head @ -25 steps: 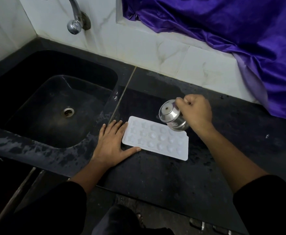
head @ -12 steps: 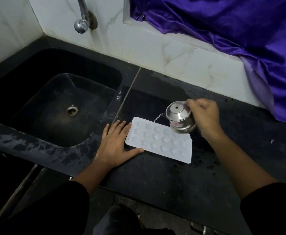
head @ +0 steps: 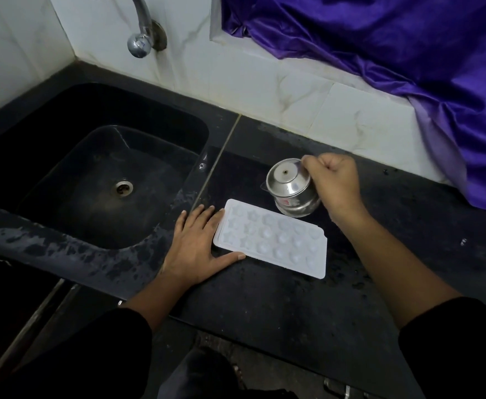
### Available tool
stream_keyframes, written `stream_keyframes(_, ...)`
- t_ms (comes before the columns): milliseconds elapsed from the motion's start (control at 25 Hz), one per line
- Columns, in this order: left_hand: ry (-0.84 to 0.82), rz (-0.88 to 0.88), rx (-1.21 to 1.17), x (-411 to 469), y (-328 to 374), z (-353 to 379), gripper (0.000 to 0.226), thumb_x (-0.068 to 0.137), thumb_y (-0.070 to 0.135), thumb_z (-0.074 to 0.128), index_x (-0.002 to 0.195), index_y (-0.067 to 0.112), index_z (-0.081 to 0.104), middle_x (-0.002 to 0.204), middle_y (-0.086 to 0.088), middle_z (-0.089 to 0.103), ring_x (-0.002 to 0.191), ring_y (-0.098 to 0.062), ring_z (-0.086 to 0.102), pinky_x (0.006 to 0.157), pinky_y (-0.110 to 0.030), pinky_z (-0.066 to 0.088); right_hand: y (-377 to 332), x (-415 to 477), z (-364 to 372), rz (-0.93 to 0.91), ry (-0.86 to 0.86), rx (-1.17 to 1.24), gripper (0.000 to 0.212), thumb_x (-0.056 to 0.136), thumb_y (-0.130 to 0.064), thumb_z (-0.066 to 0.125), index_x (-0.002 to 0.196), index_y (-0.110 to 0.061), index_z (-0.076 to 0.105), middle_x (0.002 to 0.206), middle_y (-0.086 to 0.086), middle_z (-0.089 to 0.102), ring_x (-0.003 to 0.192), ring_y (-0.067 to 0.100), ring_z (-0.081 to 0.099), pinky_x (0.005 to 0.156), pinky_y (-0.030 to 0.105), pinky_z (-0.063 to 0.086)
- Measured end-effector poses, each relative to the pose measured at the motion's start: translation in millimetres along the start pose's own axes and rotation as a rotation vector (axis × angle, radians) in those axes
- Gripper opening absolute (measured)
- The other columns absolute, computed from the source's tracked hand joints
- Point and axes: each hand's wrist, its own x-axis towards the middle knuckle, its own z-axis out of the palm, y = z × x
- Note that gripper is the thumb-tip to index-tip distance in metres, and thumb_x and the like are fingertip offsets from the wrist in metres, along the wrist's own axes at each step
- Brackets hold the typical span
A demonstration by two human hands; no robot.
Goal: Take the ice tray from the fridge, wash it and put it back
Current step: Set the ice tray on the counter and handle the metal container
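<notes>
Head camera, as I watch from my station: the white plastic ice tray (head: 273, 243), moulded with star and round cups, lies flat on the black stone bench (head: 264, 306), right of the black sink (head: 92, 168). The left hand (head: 195, 246) rests flat against the tray's left end, fingers (head: 204, 217) straight and close together, thumb along its near edge. The right hand (head: 334, 185) has its fingers curled round a small lidded steel pot (head: 290, 188), tilted left just beyond the tray's far edge. A shiny purple cloth (head: 380, 53) drapes far right.
</notes>
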Motion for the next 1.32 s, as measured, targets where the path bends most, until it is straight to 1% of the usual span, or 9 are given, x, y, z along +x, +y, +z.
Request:
stream_keyframes(200, -0.006, -0.004, 0.018, 0, 0, 0, 0.113, 0.077, 0.101, 0.038, 0.162, 0.025, 0.038, 0.167, -0.003, 0.041, 0.159, -0.023, 0.026, 0.131, -0.054, 0.008, 0, -4, 23, -0.167, -0.051, -0.523, 0.046, 0.089, -0.035, 0.065, 0.060, -0.003, 0.051, 0.056, 0.014, 0.052, 0.051, 0.020, 0.044, 0.052, 0.034, 0.039)
stream_keyframes(400, -0.015, -0.009, 0.022, 0, 0, 0, 0.113, 0.078, 0.099, 0.042, 0.163, 0.025, 0.036, 0.168, -0.002, 0.039, 0.160, -0.022, 0.022, 0.132, -0.052, 0.006, -6, -8, 37, -0.242, -0.084, -0.709, 0.044, 0.091, -0.035, 0.061, 0.058, -0.012, 0.043, 0.052, 0.001, 0.039, 0.049, 0.021, 0.039, 0.050, 0.031, 0.032)
stream_keyframes(560, -0.032, -0.012, 0.026, 0, 0, -1, 0.114, 0.078, 0.099, 0.041, 0.164, 0.026, 0.033, 0.170, -0.001, 0.035, 0.161, -0.021, 0.019, 0.132, -0.050, 0.002, 3, -1, 27, -0.174, -0.063, -0.594, 0.047, 0.090, -0.034, 0.064, 0.056, -0.008, 0.043, 0.054, 0.011, 0.041, 0.051, 0.021, 0.040, 0.052, 0.034, 0.035)
stream_keyframes(640, -0.038, -0.011, 0.028, 0, 0, -1, 0.114, 0.078, 0.100, 0.040, 0.165, 0.026, 0.032, 0.170, -0.001, 0.035, 0.161, -0.020, 0.018, 0.132, -0.050, 0.002, 9, 3, 17, -0.085, -0.055, -0.375, 0.047, 0.088, -0.030, 0.068, 0.057, -0.002, 0.046, 0.057, 0.017, 0.043, 0.054, 0.021, 0.040, 0.054, 0.038, 0.038)
stream_keyframes(760, -0.031, -0.009, 0.027, 0, 0, -1, 0.114, 0.078, 0.100, 0.039, 0.164, 0.025, 0.033, 0.169, -0.001, 0.036, 0.161, -0.021, 0.020, 0.132, -0.050, 0.002, 11, 3, 3, 0.066, -0.022, -0.007, 0.045, 0.092, -0.022, 0.070, 0.063, 0.007, 0.051, 0.060, 0.011, 0.044, 0.054, 0.015, 0.041, 0.055, 0.027, 0.037)
stream_keyframes(960, -0.033, -0.013, 0.028, 0, 1, -1, 0.113, 0.078, 0.099, 0.041, 0.164, 0.025, 0.034, 0.169, -0.001, 0.036, 0.161, -0.021, 0.021, 0.132, -0.051, 0.004, -3, 2, -7, 0.193, 0.031, 0.307, 0.031, 0.097, -0.023, 0.067, 0.067, -0.017, 0.060, 0.051, -0.009, 0.044, 0.047, 0.005, 0.037, 0.045, 0.020, 0.031)
stream_keyframes(1120, -0.023, -0.009, 0.023, 0, 1, -1, 0.113, 0.078, 0.099, 0.042, 0.163, 0.025, 0.035, 0.168, -0.002, 0.038, 0.160, -0.022, 0.023, 0.132, -0.052, 0.005, -9, 0, -2, 0.049, -0.022, 0.191, 0.034, 0.093, -0.021, 0.071, 0.066, -0.001, 0.062, 0.058, 0.002, 0.048, 0.056, 0.012, 0.043, 0.055, 0.023, 0.037)
stream_keyframes(1200, -0.011, -0.008, 0.015, -1, 0, -1, 0.113, 0.078, 0.099, 0.041, 0.162, 0.024, 0.037, 0.167, -0.003, 0.040, 0.160, -0.023, 0.025, 0.132, -0.053, 0.006, -9, -4, 3, -0.071, -0.080, -0.004, 0.046, 0.089, -0.023, 0.071, 0.052, -0.013, 0.046, 0.051, -0.002, 0.039, 0.051, 0.011, 0.035, 0.053, 0.026, 0.033)
stream_keyframes(1320, -0.010, -0.007, 0.022, -1, 0, -1, 0.113, 0.078, 0.099, 0.040, 0.162, 0.024, 0.036, 0.167, -0.003, 0.040, 0.160, -0.023, 0.024, 0.132, -0.052, 0.006, -6, -12, 14, -0.216, -0.119, -0.368, 0.048, 0.087, -0.031, 0.067, 0.054, -0.007, 0.042, 0.049, 0.005, 0.044, 0.046, 0.020, 0.040, 0.051, 0.031, 0.036)
